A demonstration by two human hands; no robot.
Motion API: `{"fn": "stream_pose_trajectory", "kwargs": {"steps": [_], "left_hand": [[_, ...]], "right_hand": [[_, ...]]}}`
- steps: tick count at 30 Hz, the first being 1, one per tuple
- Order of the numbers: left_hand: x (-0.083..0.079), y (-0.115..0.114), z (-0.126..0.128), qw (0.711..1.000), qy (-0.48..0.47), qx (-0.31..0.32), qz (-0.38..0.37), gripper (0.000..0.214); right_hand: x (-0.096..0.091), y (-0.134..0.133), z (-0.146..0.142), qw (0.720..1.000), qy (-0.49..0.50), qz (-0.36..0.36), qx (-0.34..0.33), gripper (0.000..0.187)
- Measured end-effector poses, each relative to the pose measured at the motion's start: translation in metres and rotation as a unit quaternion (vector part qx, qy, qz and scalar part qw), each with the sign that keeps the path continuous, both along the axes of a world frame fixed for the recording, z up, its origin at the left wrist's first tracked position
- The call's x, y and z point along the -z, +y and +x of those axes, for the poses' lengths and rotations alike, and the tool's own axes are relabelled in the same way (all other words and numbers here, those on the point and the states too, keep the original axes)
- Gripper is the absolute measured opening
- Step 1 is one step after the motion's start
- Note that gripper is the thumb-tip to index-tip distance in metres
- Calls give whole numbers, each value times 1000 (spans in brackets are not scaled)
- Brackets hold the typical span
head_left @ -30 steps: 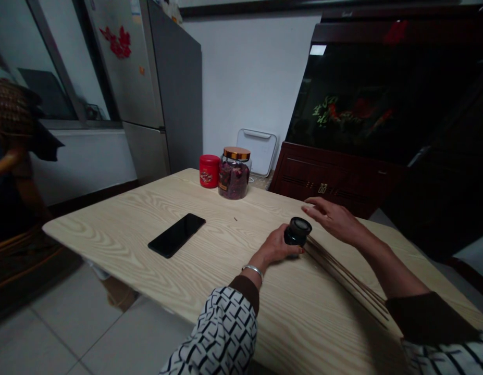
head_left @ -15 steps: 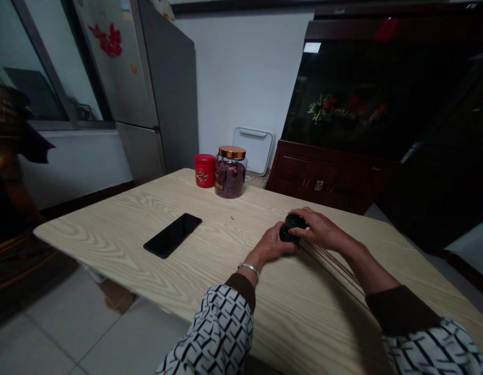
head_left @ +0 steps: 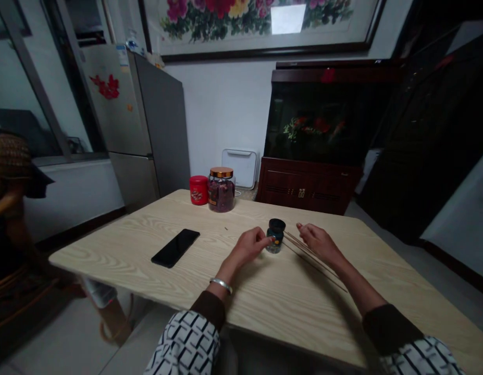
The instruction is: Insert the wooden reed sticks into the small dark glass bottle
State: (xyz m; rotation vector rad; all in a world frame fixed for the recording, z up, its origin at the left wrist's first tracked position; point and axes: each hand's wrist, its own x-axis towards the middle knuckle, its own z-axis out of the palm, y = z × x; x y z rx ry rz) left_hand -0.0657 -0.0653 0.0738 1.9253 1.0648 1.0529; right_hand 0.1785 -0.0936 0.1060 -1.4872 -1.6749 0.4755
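A small dark jar with a black lid stands upright on the light wooden table. My left hand grips the jar's left side with its fingers curled round it. My right hand rests just right of the jar with fingers loosely spread, lying over a bundle of thin dark sticks that runs along the table toward the right. The right hand does not touch the jar.
A black phone lies face up to the left. A red tin and a glass jar with a copper lid stand at the table's far edge. Behind are a fridge, a fish tank and a white panel.
My right hand has come off the top of the jar and moved right onto the sticks. The camera has tilted up and back, showing more of the room.
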Motion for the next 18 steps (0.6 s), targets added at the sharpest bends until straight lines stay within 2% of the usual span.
{"fn": "stream_pose_trajectory", "kwargs": {"steps": [2, 4, 6, 8, 10, 12, 14, 16, 18], "left_hand": [[-43, -7, 0, 996, -63, 57, 4, 51], [-90, -12, 4, 985, -118, 127, -13, 60], [-135, -17, 8, 967, -167, 188, -49, 64], [-171, -21, 10, 941, -207, 256, -81, 67], [-197, -25, 9, 910, -226, 330, -110, 69], [-210, -29, 7, 880, -241, 385, -138, 70], [-208, -31, 6, 854, -269, 414, -166, 72], [-192, -32, 5, 828, -301, 431, -196, 73], [-165, -30, 6, 802, -328, 443, -229, 74]], "right_hand": [[-30, -6, -2, 993, 98, -31, -49, 65], [-69, -10, -5, 975, 184, -63, -108, 68], [-111, -15, -7, 953, 231, -83, -180, 70], [-147, -20, -7, 927, 259, -92, -254, 72], [-174, -26, -6, 901, 282, -106, -314, 73], [-186, -31, -3, 872, 302, -118, -368, 74], [-182, -33, 1, 845, 325, -124, -407, 74], [-164, -34, 3, 821, 353, -134, -428, 74], [-137, -32, 6, 801, 382, -150, -436, 74]]}}
